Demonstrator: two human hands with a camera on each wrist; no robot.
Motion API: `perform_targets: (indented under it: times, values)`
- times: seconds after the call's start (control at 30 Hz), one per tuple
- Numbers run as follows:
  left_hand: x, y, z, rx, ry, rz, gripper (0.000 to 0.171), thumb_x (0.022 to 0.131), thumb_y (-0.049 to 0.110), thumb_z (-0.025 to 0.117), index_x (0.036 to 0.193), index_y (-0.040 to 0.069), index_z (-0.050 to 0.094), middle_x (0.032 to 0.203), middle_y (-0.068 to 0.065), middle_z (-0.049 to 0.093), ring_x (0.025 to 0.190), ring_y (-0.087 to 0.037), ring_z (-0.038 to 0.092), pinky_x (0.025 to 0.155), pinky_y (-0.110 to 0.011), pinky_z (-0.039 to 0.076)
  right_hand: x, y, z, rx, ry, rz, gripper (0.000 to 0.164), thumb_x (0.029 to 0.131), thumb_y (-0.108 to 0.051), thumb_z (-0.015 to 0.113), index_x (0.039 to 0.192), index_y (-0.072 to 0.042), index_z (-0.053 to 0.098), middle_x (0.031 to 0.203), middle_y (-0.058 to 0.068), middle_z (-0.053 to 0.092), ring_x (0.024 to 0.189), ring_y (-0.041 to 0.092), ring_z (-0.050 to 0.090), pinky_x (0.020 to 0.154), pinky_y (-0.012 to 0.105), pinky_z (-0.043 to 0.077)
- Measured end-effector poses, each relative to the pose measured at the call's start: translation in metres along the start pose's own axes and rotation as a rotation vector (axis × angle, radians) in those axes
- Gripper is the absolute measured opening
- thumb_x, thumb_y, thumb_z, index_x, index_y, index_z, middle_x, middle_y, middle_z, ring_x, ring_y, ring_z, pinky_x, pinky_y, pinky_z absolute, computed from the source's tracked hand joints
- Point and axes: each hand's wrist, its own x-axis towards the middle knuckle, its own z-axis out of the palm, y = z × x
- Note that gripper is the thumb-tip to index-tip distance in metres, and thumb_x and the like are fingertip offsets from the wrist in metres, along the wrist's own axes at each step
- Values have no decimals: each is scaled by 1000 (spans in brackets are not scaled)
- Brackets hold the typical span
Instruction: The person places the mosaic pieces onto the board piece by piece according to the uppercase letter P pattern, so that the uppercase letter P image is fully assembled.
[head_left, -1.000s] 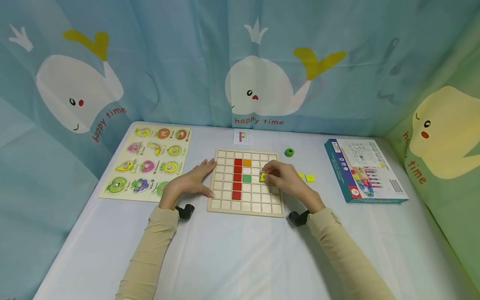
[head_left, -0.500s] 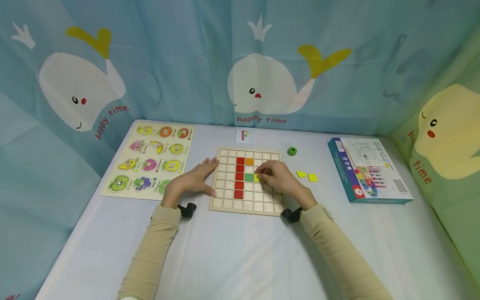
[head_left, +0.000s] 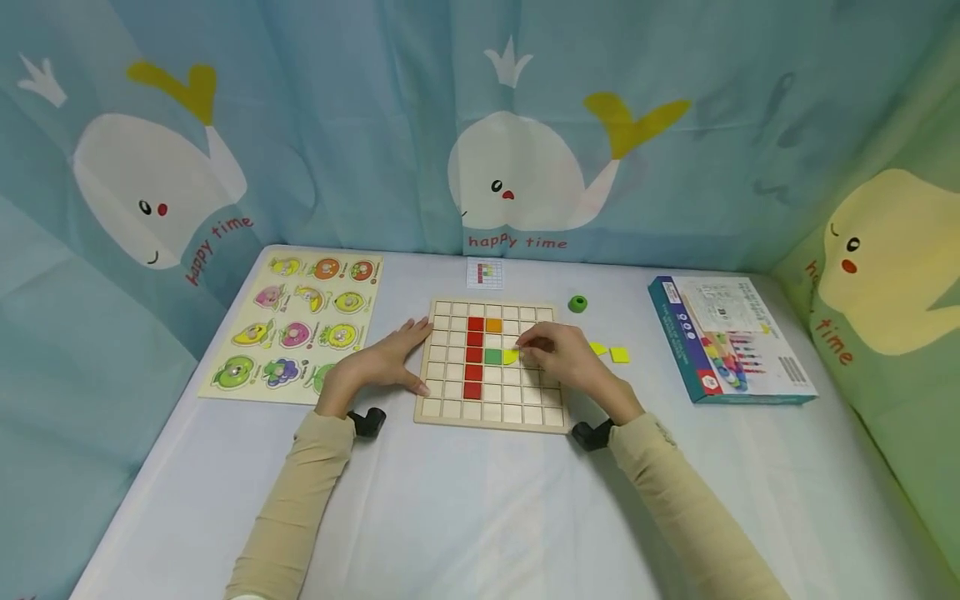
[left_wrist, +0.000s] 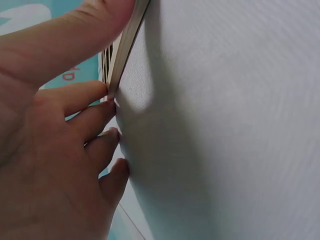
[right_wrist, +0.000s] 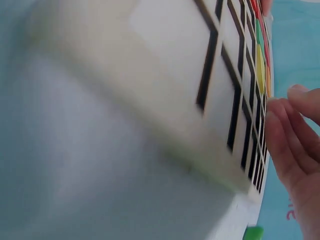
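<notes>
My left hand (head_left: 386,358) rests at the left side of a wooden grid board (head_left: 491,427), fingers spread and fairly straight. In the left wrist view its fingertips and thumb meet the board's edge (left_wrist: 125,52). A yellow piece (head_left: 510,357) with a rounded side lies in the cell right of a green square tile (head_left: 492,357). Just right of that piece is my right hand (head_left: 562,354), fingers loosely bent, nothing visible between them. A column of red tiles (head_left: 474,356) and an orange tile (head_left: 493,326) fill other cells. The right wrist view shows the yellow piece (right_wrist: 260,70) beyond the fingertips.
Right of the board lie a yellow square tile (head_left: 619,355) and another yellow piece (head_left: 597,348), partly behind my right hand. A small pattern card (head_left: 484,273) and a green bead (head_left: 577,304) sit behind. A fruit puzzle (head_left: 292,325) lies left, a boxed set (head_left: 731,342) right.
My right hand carried the yellow piece left across the board to the cell beside the green tile, then let go and drew slightly right. The left hand stayed at the board's edge.
</notes>
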Motion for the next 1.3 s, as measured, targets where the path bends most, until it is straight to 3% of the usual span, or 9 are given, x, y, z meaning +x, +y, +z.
perform_targets:
  times: [0.27,0.57,0.93,1.13,1.3]
  values:
    - [3,-7,-2,33,1,18,113,81,26,89,165,3,16,174,-12,4,161,-34,-3,131,-51,6,-13,22,-19,-5,39,47,19,98,-6,65,114,-5,75,109,11,75,91,24,67,78,36,56]
    - [5,-9,-2,73,-17,26,115,80,31,89,165,3,16,174,-13,4,161,-35,-4,130,-54,7,-35,55,-43,-47,104,80,19,98,-4,64,113,-3,74,110,16,75,93,28,67,76,36,54]
    - [5,-9,-3,72,-53,34,118,80,34,87,165,4,12,174,-11,0,161,-34,-6,130,-56,7,-63,78,-70,-99,161,123,22,96,-5,68,117,-1,73,111,20,70,91,29,63,71,24,51]
    - [6,-10,-3,82,-45,26,119,79,36,88,166,5,13,175,-11,1,161,-34,-5,130,-57,7,-68,87,-78,-107,109,181,33,95,-8,71,127,1,67,119,23,64,96,31,59,79,33,50]
    - [6,-11,-3,77,-31,35,119,77,36,89,166,6,15,175,-10,3,161,-34,-4,130,-56,8,-66,94,-80,-109,48,221,38,95,-14,73,130,0,67,120,22,64,99,30,57,80,33,50]
